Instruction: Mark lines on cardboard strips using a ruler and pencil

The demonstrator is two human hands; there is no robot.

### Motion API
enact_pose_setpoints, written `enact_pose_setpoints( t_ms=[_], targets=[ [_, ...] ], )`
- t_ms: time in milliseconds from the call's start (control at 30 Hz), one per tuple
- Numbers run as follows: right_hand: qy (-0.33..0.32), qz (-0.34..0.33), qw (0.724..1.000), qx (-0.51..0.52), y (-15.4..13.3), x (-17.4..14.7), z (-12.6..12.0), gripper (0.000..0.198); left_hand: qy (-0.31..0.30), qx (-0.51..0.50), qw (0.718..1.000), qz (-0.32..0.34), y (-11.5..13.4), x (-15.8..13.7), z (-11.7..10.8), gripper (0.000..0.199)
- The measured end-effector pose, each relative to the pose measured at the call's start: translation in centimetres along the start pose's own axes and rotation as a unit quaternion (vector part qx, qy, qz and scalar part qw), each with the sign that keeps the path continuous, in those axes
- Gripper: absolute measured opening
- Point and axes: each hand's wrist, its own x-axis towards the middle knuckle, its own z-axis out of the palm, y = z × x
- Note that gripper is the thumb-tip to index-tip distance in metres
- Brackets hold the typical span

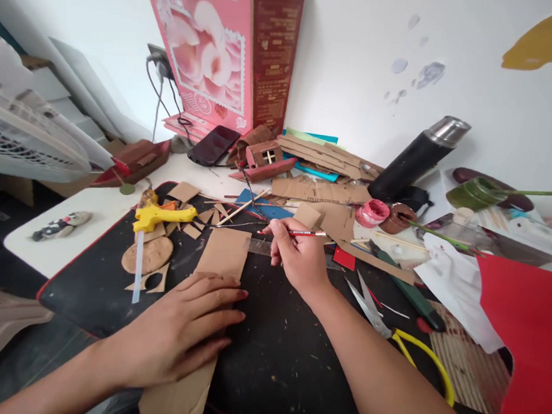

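Observation:
My left hand (188, 328) lies flat with fingers stretched out over a long strip of brown cardboard (224, 251), pressing it onto the black mat. The strip runs from below the hand toward the middle of the mat. My right hand (298, 254) is closed around a thin red pencil (305, 233), just right of the strip's far end. Partly under that hand, a clear ruler (260, 247) rests on the mat beside the cardboard. A yellow glue gun (164, 215) with a glue stick stands left of the strip.
Scissors (401, 350) with yellow handles lie right of my right forearm. Behind are a black flask (413, 161), paint jars (372, 213), a phone (214, 145), a small brown model house (264, 156) and stacked cardboard (319, 153). Red paper (530, 339) hangs at the right; a fan (33, 115) stands left.

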Motion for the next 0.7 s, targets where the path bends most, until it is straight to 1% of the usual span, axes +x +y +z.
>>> enact_pose_setpoints(
  t_ms=[133, 300, 500, 700],
  targets=[
    [0.004, -0.005, 1.000, 0.001, 0.0, -0.1, 0.0, 0.051, 0.002, -0.011, 1.000, -0.022, 0.6, 0.5, 1.0, 0.031],
    [0.008, 0.015, 1.000, 0.002, -0.3, -0.2, 0.0, 0.053, 0.014, -0.017, 0.999, -0.048, 1.4, 1.9, 1.9, 0.027],
    [0.020, 0.025, 0.999, 0.018, -0.7, 0.1, 0.1, 0.053, 0.012, -0.028, 0.999, -0.038, 1.3, 2.2, 2.1, 0.030],
    [0.024, 0.052, 0.996, 0.062, -0.9, 0.4, 0.0, 0.054, 0.017, -0.020, 0.999, -0.039, 1.2, 2.3, 2.0, 0.028]
  ],
)
